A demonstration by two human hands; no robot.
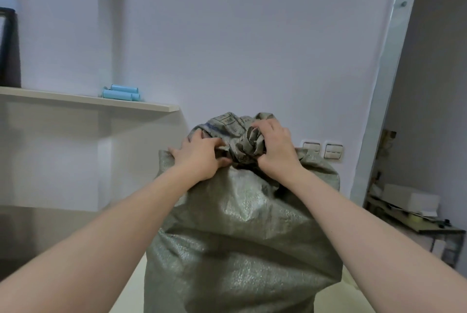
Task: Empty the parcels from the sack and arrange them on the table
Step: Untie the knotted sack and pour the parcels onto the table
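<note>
A tall grey-green woven sack (240,237) stands upright in front of me, full and bulging, its top bunched and twisted closed. My left hand (202,158) grips the gathered fabric at the left of the neck. My right hand (275,151) is closed on the crumpled printed top of the sack at the right. The parcels are hidden inside the sack. The sack stands on a pale table surface (131,292), of which only strips show beside it.
A wall shelf (88,100) at the left carries light blue cylinders (121,92) and a dark frame (10,47). Wall switches (323,151) sit behind the sack. Through a doorway at the right, a low cluttered table (417,219) holds a white box.
</note>
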